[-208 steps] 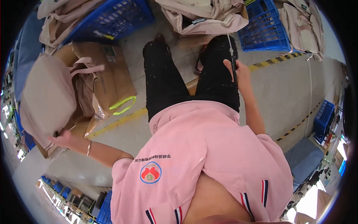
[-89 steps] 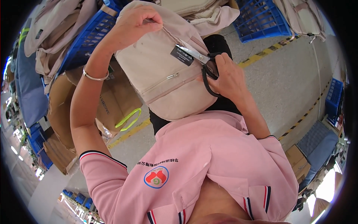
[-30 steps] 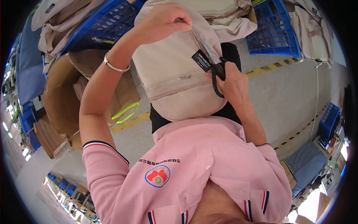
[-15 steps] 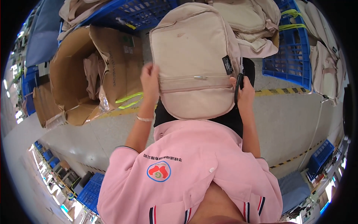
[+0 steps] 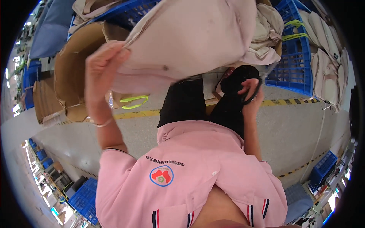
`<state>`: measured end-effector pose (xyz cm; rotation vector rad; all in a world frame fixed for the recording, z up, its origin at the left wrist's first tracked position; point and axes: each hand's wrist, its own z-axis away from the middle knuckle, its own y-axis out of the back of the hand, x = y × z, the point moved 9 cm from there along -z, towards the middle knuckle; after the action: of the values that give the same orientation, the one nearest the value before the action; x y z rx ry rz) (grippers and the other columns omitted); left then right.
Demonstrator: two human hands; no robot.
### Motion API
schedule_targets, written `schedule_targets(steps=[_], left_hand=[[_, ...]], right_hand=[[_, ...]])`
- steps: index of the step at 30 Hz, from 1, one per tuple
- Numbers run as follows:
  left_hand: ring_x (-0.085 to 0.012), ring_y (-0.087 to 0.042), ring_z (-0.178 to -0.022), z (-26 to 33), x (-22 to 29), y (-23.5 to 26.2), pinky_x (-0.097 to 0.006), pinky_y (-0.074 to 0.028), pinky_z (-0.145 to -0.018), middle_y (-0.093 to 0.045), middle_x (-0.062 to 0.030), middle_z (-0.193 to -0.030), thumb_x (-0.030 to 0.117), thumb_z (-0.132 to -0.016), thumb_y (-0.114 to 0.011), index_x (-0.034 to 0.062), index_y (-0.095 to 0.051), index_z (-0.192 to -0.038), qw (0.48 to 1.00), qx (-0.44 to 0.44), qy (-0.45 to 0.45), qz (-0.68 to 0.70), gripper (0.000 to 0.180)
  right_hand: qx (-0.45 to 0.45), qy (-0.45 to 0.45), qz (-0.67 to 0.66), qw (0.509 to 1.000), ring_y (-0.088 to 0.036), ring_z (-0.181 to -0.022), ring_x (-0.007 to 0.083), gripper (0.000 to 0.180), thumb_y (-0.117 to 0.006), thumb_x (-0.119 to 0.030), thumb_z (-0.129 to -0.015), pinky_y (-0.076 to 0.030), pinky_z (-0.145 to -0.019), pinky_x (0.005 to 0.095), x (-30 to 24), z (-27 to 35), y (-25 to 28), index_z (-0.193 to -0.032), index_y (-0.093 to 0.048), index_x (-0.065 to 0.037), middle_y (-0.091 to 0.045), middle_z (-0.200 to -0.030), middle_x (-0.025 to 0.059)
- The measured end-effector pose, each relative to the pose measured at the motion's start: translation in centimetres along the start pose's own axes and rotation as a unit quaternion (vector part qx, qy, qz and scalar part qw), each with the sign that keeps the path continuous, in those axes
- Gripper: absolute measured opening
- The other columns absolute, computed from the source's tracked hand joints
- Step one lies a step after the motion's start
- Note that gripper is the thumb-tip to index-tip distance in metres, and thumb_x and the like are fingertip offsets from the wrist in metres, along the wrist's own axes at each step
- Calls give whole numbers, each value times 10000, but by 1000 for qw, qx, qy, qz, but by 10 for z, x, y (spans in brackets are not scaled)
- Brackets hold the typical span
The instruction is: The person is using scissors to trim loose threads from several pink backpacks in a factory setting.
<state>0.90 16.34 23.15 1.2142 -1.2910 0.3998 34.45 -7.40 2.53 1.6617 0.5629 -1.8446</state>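
Observation:
A pale pink-beige backpack [image 5: 190, 41] hangs raised and tilted in front of me, partly blurred by motion. My left hand [image 5: 102, 66] pinches its near-left edge between thumb and fingers. To the right, apart from the bag, my right hand [image 5: 252, 100] has its fingers in the black handles of a pair of scissors [image 5: 258, 85]. Their blades point up and away to the right, smeared by movement. The bag's zipped front with the black label is out of sight; a plain face with a small dark spot shows instead.
An open cardboard box [image 5: 72, 72] stands at the left, with a yellow-green strap [image 5: 134, 102] beside it. Ahead right lies a heap of similar beige bags [image 5: 266, 34]. A blue crate [image 5: 292, 72] stands farther right, by more bags [image 5: 330, 76]. Yellow-black tape [image 5: 281, 102] crosses the floor.
The bag has left my lap and been lifted and turned over. My left hand has moved left and grasped its edge. My right hand with the scissors has come away from it.

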Motion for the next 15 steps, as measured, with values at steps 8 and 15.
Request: schedule_targets(steps=[8, 15], left_hand=[[-293, -631, -879, -63, 56, -92, -350, -482, -811, -677, -140, -908, 190, -902, -641, -9, -706, -944, 835, -396, -287, -251, 213], [-256, -654, -886, -106, -5, -158, -335, -487, -800, -699, -101, -925, 221, -887, -654, 45, -734, -967, 883, -363, -198, -222, 210]], right_hand=[[-55, 179, -117, 975, -639, -954, 133, 160, -676, -148, -938, -510, -807, 281, -103, -10, -31, -960, -606, -6, -681, -990, 81], [-130, 40, 97, 986, -412, -700, 63, 368, -848, -188, -781, -382, -620, 208, -47, -21, -48, -882, -541, -12, -490, -756, -24]])
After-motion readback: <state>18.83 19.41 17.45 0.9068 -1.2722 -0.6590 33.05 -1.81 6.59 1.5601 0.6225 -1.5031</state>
